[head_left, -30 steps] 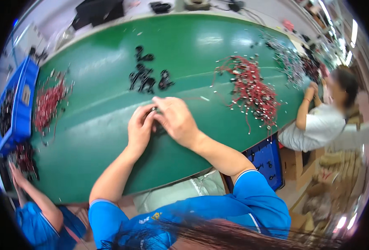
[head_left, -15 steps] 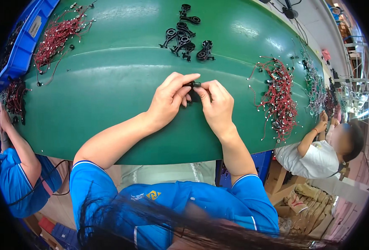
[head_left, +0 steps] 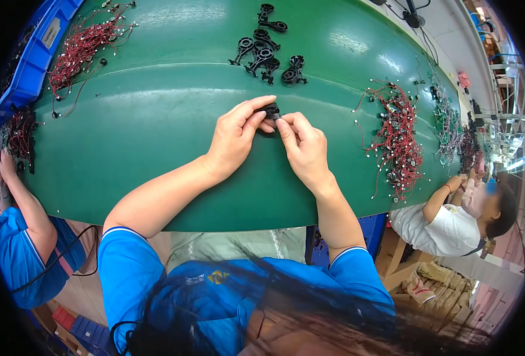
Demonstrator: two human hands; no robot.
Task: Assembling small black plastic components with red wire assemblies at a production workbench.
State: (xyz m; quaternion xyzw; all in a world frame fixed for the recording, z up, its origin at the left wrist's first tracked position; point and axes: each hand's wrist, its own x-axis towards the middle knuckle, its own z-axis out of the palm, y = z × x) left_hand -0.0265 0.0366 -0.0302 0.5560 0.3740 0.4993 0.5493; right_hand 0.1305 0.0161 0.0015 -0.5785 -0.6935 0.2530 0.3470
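Grip: your left hand (head_left: 234, 139) is closed on a small black part (head_left: 270, 110), thumb against its near side, index finger stretched along its far side. Your right hand (head_left: 308, 149) has thumb and index finger pinched together at the part's right end, so both hands are on the one piece. The part sits between your fingertips, over the green table (head_left: 173, 127). Its underside is hidden by your fingers; cannot tell whether it touches the tabletop.

Beyond the grip, near it and straight ahead: a loose group of black ring-ended pieces (head_left: 263, 54), some overlapping. Just right of that group, apart from it, lies a black clump (head_left: 289, 75) (one piece or two, cannot tell).

Right of the grip, well apart: a tangled heap of red wires (head_left: 396, 142) with small pale ends and round dark bits among them. Past that heap, farther right, a spread of grey-green wires (head_left: 449, 127).

Left of the grip and farther out: a second red wire bundle (head_left: 78, 56), beside a blue bin (head_left: 35, 68). Toward you from the bin, a dark red heap (head_left: 21, 133) lies near a co-worker's hand (head_left: 7, 167) at far left. At far right, past the wires, another co-worker's hand (head_left: 454, 181) is raised near the table edge.
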